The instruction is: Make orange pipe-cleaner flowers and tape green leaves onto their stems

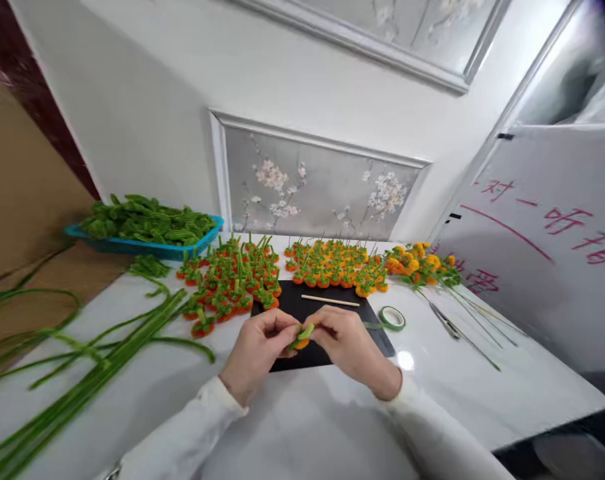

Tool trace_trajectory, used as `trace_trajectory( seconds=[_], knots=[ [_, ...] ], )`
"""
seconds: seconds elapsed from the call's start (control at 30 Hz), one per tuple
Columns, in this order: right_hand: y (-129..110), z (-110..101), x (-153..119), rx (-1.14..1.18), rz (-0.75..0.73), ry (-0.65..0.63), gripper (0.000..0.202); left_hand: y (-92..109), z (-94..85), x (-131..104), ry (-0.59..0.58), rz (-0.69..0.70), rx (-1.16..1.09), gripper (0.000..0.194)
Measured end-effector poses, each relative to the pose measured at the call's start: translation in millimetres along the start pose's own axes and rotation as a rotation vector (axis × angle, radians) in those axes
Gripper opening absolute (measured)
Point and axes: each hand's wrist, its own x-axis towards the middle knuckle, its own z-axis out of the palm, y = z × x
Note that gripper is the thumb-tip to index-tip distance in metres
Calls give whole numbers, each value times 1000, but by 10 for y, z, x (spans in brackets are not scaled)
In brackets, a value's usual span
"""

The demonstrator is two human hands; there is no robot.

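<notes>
Between my two hands is a small yellow-orange pipe-cleaner flower (302,344) with a green stem piece on top. The fingertips of my left hand (262,343) pinch it from the left. From the other side, my right hand (349,343) has thumb and finger closed on its green part. Both hands hover over a black mat (302,360). Just beyond them a thin wooden stick (331,301) lies across the mat. A roll of green floral tape (392,318) rests to the right, its loose end reaching toward my right hand.
Rows of orange flower heads (232,287) and yellow flower heads (332,260) stand behind the mat. A blue tray (177,250) holds green leaves at the back left. Long green pipe cleaners (117,367) spread leftward. Finished-looking yellow flowers (417,263) and scissors-like pliers (447,323) lie right.
</notes>
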Motion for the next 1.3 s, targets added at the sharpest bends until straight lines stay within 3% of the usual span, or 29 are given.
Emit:
trace_trajectory(
  seconds=[0.13, 0.27, 0.4, 0.5, 0.63, 0.73, 0.8, 0.9, 0.97, 1.17, 1.3],
  knots=[
    [-32, 7, -20, -149, -172, -32, 18, -16, -18, 3, -86, -81, -55, 18],
    [-41, -32, -54, -459, -458, -34, 22, -26, -60, -4, -186, -150, -166, 18],
    [-25, -96, -49, -504, -628, -71, 18, -37, -105, -10, -238, -148, -172, 15],
    [-11, -122, -17, -342, -532, -65, 19, -37, -115, -6, -212, -53, -124, 14],
    [-13, -108, 13, 109, -46, 61, 15, -20, -102, -6, -69, 220, 47, 11],
    [-38, -64, 9, 381, 277, -59, 26, -28, -86, -12, 35, 376, 174, 7],
    [-65, -33, 2, 411, 338, -127, 30, -47, -76, -17, 56, 443, 238, 5],
    [-111, -13, -2, 229, 265, -110, 27, -73, -64, -27, 63, 509, 303, 6],
    [-133, -24, -6, 56, 149, -68, 23, -77, -57, -35, 55, 482, 288, 5],
    [-115, -106, -18, -452, -247, -49, 21, -48, -18, -67, -23, 169, 15, 11],
    [-82, -139, -2, -478, -224, 15, 18, -7, 18, -99, -4, 84, -160, 12]
  ],
)
